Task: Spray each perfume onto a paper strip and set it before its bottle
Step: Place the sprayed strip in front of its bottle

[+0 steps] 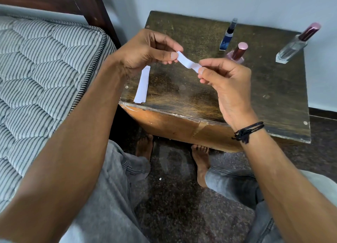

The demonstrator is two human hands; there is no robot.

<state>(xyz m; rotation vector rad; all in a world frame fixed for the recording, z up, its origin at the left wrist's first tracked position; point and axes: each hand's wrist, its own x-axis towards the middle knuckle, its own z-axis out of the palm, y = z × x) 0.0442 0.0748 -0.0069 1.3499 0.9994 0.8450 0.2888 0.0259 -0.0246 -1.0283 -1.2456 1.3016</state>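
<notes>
A white paper strip (pixel 187 61) hangs bent between my two hands above the wooden table (pixel 182 97). My left hand (pixel 145 51) pinches its left end and my right hand (pixel 224 78) pinches its right end. A small stack of paper strips (pixel 142 85) lies near the table's left edge. Three perfume bottles stand at the back: a slim blue bottle (pixel 228 35), a round pink bottle (pixel 238 54) partly behind my right hand, and a tall clear bottle with a dark pink cap (pixel 297 44).
A striped mattress (pixel 36 69) on a dark wooden bed frame (pixel 94 7) lies close to the table's left. My knees and bare feet (pixel 200 162) are under the front edge. A pale wall stands behind the table.
</notes>
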